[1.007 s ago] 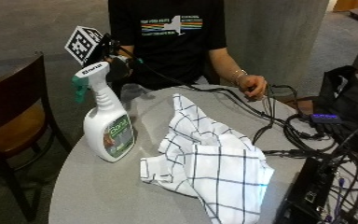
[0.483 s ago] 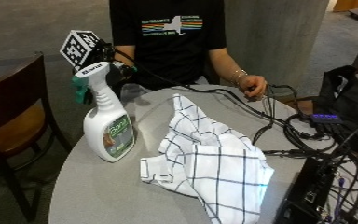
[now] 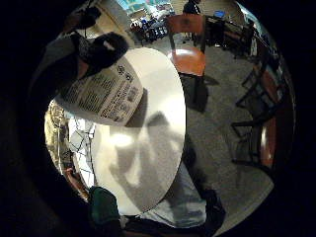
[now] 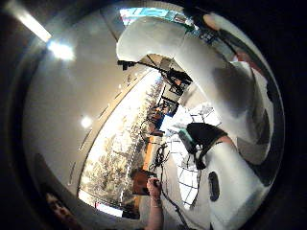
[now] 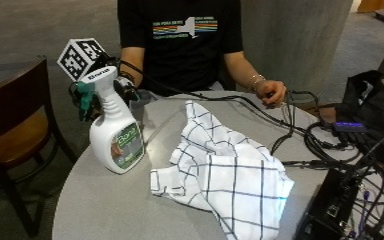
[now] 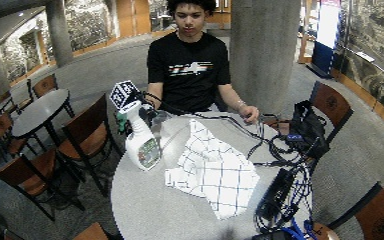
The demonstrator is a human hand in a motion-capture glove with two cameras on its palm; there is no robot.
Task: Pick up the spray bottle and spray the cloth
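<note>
Since the earlier frame the gloved right hand (image 5: 109, 85) has closed in behind the spray bottle's (image 5: 114, 132) neck, fingers curling around it; bottle upright on surface (image 5: 112, 200) beside checked cloth (image 5: 225, 170). Risk: tipping if lifted off-centre.

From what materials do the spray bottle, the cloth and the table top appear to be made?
Spray bottle: probably plastic; smooth, opaque white body with a soft shine and a printed label.
Cloth: woven fabric, perhaps cotton; white with a dark grid pattern, lying in soft folds and creases.
Table top: a smooth, hard grey surface, possibly laminate; it reflects light slightly. The exact material is not clear.
</note>
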